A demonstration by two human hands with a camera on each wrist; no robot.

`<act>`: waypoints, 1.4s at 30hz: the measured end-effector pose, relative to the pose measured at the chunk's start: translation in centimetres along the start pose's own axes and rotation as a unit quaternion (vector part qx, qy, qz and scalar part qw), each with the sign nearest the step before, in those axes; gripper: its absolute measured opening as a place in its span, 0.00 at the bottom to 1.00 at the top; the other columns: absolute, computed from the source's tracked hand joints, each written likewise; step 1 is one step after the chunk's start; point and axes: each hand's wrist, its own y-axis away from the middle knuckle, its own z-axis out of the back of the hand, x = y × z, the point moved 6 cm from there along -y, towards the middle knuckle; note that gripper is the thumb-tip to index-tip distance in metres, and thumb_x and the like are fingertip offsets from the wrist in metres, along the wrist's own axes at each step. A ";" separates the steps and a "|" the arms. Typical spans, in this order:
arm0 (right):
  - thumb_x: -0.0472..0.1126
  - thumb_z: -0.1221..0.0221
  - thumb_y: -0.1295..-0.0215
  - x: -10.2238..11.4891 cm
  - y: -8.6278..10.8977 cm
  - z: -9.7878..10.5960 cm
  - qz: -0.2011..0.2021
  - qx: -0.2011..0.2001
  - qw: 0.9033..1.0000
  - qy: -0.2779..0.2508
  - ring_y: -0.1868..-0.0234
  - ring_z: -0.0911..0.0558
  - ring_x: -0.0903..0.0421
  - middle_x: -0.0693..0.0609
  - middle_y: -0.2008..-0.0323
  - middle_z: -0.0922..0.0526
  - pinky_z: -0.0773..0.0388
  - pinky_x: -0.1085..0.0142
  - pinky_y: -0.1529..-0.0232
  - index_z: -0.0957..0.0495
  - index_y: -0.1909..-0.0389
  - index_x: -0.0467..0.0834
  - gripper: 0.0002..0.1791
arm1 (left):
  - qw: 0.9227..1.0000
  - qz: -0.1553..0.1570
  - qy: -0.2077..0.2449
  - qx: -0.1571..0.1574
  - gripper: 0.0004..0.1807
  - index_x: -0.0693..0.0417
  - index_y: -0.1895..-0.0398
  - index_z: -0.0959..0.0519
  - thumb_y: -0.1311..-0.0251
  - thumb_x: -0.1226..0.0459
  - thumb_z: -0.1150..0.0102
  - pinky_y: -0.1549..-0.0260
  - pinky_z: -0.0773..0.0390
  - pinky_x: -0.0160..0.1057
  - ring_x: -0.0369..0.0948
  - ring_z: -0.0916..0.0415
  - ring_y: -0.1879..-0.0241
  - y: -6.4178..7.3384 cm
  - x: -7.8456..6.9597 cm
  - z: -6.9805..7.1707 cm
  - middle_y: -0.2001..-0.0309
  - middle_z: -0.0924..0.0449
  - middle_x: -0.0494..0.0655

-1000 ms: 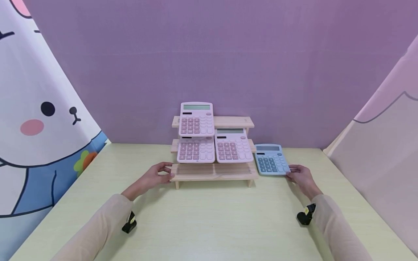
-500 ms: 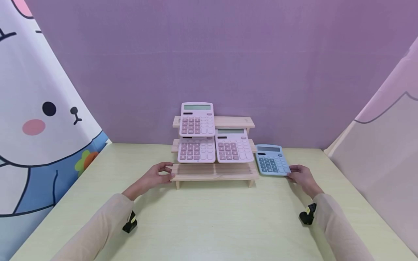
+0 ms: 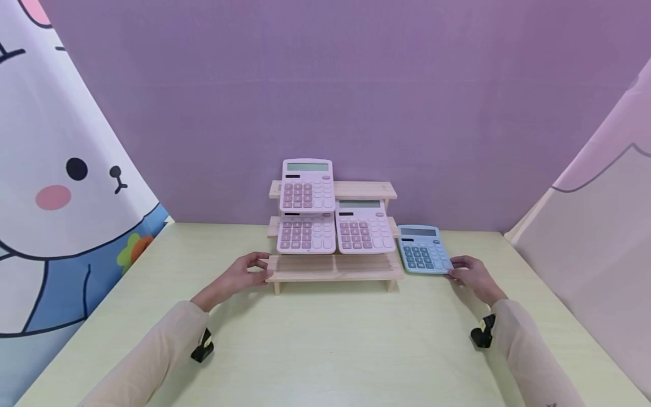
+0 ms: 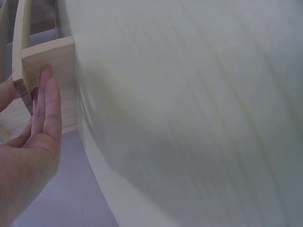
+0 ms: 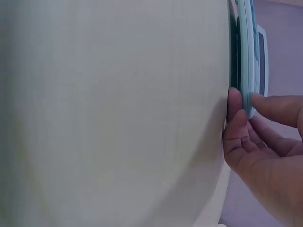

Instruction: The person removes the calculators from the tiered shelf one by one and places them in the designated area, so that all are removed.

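Note:
A tiered wooden shelf (image 3: 333,268) stands on the table, and my left hand (image 3: 244,276) grips the left end of its lowest board. In the left wrist view, the thumb is on one face of that board and the fingers (image 4: 51,113) lie against the other side. To the right of the shelf is a light blue calculator (image 3: 424,250). My right hand (image 3: 473,278) pinches its lower right corner, thumb above and fingertips (image 5: 234,101) between the calculator and the table. One pink calculator (image 3: 307,186) leans on the top tier; below it are another pink calculator (image 3: 306,234) and a third pink calculator (image 3: 365,229), side by side.
The pale table (image 3: 335,345) spreads in front of the shelf. A purple backdrop (image 3: 325,90) rises close behind. Printed cloth with a cartoon figure (image 3: 76,237) hangs at the left, and pale cloth (image 3: 600,249) hangs at the right.
My right wrist has shifted slightly to the right while the fingers stay at the blue calculator's corner. The left hand, the shelf and the calculators look the same.

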 end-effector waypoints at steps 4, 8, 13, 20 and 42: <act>0.33 0.50 0.37 -0.2 -0.2 0.1 0.005 0.005 1.000 0.005 0.67 0.24 0.66 0.34 0.51 0.30 0.22 0.71 0.68 0.44 0.41 0.24 0.27 | 1.000 0.009 -0.003 0.000 0.31 0.66 0.36 0.44 0.40 0.66 0.45 0.55 0.18 0.41 0.39 0.23 0.62 0.0 0.1 0.0 0.49 0.33 0.63; 0.34 0.50 0.37 -0.1 -0.1 0.0 0.006 0.014 1.000 0.007 0.66 0.24 0.65 0.35 0.51 0.29 0.23 0.71 0.68 0.44 0.40 0.25 0.27 | 1.000 0.010 -0.003 0.000 0.32 0.65 0.36 0.44 0.40 0.65 0.45 0.55 0.18 0.41 0.38 0.23 0.62 0.0 0.2 0.0 0.50 0.33 0.63; 0.33 0.51 0.38 -0.2 -0.1 0.2 0.009 0.013 1.000 0.015 0.66 0.24 0.63 0.34 0.51 0.30 0.23 0.71 0.68 0.44 0.40 0.25 0.27 | 1.000 0.000 0.000 0.001 0.32 0.66 0.36 0.44 0.40 0.66 0.45 0.55 0.18 0.41 0.39 0.23 0.62 0.1 0.0 -0.1 0.50 0.33 0.63; 0.33 0.51 0.40 -0.4 0.1 0.5 0.025 0.016 1.000 0.009 0.68 0.24 0.61 0.38 0.57 0.27 0.23 0.71 0.70 0.43 0.43 0.23 0.27 | 1.000 -0.006 0.004 -0.001 0.31 0.67 0.36 0.44 0.40 0.66 0.45 0.56 0.18 0.40 0.38 0.24 0.63 0.0 0.0 -0.1 0.51 0.32 0.62; 0.32 0.54 0.36 2.7 0.7 1.0 0.052 -0.016 0.998 -0.013 0.65 0.24 0.71 0.27 0.46 0.32 0.21 0.68 0.60 0.43 0.40 0.25 0.25 | 1.000 -0.004 0.004 0.001 0.32 0.65 0.36 0.43 0.41 0.65 0.45 0.55 0.18 0.43 0.39 0.24 0.63 -0.2 0.5 0.0 0.51 0.32 0.61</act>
